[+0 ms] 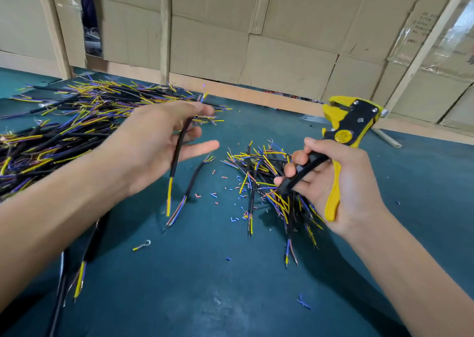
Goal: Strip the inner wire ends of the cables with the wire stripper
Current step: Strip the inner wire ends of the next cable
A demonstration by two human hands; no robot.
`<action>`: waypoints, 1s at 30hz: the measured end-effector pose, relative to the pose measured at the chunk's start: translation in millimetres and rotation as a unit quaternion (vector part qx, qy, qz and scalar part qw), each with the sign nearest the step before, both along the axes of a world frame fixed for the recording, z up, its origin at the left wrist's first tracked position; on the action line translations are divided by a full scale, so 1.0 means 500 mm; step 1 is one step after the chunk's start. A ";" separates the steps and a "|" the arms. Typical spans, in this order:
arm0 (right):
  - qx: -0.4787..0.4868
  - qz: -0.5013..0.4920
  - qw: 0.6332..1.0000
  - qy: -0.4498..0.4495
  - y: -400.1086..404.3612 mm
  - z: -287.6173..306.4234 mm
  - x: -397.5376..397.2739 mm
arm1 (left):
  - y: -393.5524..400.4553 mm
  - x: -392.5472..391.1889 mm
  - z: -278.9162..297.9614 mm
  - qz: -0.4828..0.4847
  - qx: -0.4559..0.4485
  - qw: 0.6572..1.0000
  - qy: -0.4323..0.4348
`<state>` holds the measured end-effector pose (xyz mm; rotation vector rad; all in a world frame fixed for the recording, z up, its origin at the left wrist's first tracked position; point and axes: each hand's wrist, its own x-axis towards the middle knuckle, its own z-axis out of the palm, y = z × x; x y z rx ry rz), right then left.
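One cable (179, 147) hangs upright, pinched by the left hand (156, 142); the right hand (333, 180) grips the wire stripper (343, 131) alongside, jaws up.

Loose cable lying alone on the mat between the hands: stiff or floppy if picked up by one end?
Probably semi-stiff: the lone cable lies in a gentle curve on the mat, and the similar cable pinched by the left hand hangs nearly straight. Its thin wire ends look likely to splay and bend. Likely light; it may roll a bit if pushed sideways.
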<state>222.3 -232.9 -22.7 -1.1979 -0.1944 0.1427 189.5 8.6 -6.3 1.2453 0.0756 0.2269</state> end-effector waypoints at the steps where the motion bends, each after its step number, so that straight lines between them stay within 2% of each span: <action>1: 0.024 -0.004 1.000 0.011 -0.005 0.002 0.003 | 0.007 0.003 0.010 -0.016 -0.038 0.999 0.027; 3: 0.067 -0.008 0.997 0.025 -0.017 0.004 0.008 | 0.013 0.010 0.032 -0.049 -0.054 0.994 0.083; 4: 0.086 -0.012 0.996 0.030 -0.023 0.006 0.012 | 0.007 0.018 0.040 -0.067 -0.027 0.991 0.111; 8: 0.128 -0.030 0.990 0.041 -0.041 0.008 0.023 | -0.092 0.060 0.042 -0.116 0.170 0.970 0.132; 10: 0.134 -0.039 0.989 0.041 -0.044 0.006 0.025 | -0.130 0.085 0.036 -0.107 0.279 0.946 0.128; 11: 0.136 -0.041 0.989 0.041 -0.044 0.004 0.026 | -0.127 0.095 0.033 -0.093 0.397 0.904 0.131; 12: 0.139 -0.043 0.989 0.040 -0.043 0.003 0.026 | -0.108 0.100 0.027 -0.052 0.552 0.821 0.138; 13: 0.141 -0.045 0.988 0.040 -0.043 0.003 0.027 | -0.071 0.107 0.019 0.020 0.696 0.705 0.136; 14: 0.141 -0.047 0.988 0.043 -0.043 0.004 0.027 | -0.033 0.104 0.017 0.074 0.785 0.597 0.149; 15: 0.139 -0.047 0.988 0.049 -0.043 0.004 0.027 | 0.006 0.097 0.014 0.095 0.823 0.525 0.195; 17: 0.133 -0.037 0.989 0.059 -0.043 0.005 0.027 | 0.058 0.078 0.011 0.041 0.840 0.443 0.309; 18: 0.128 -0.029 0.989 0.064 -0.042 0.004 0.026 | 0.071 0.071 0.010 0.008 0.838 0.429 0.336; 19: 0.121 -0.022 0.990 0.065 -0.041 0.004 0.026 | 0.079 0.067 0.009 -0.003 0.843 0.428 0.325; 24: 0.124 -0.004 0.991 0.043 -0.034 -0.001 0.021 | 0.073 0.055 -0.010 0.051 0.821 0.528 0.211; 28: 0.135 -0.007 0.990 0.033 -0.039 0.000 0.025 | 0.066 0.056 -0.011 0.170 0.775 0.595 0.123; 30: 0.132 -0.007 0.991 0.034 -0.040 -0.001 0.026 | 0.057 0.058 -0.007 0.215 0.745 0.630 0.046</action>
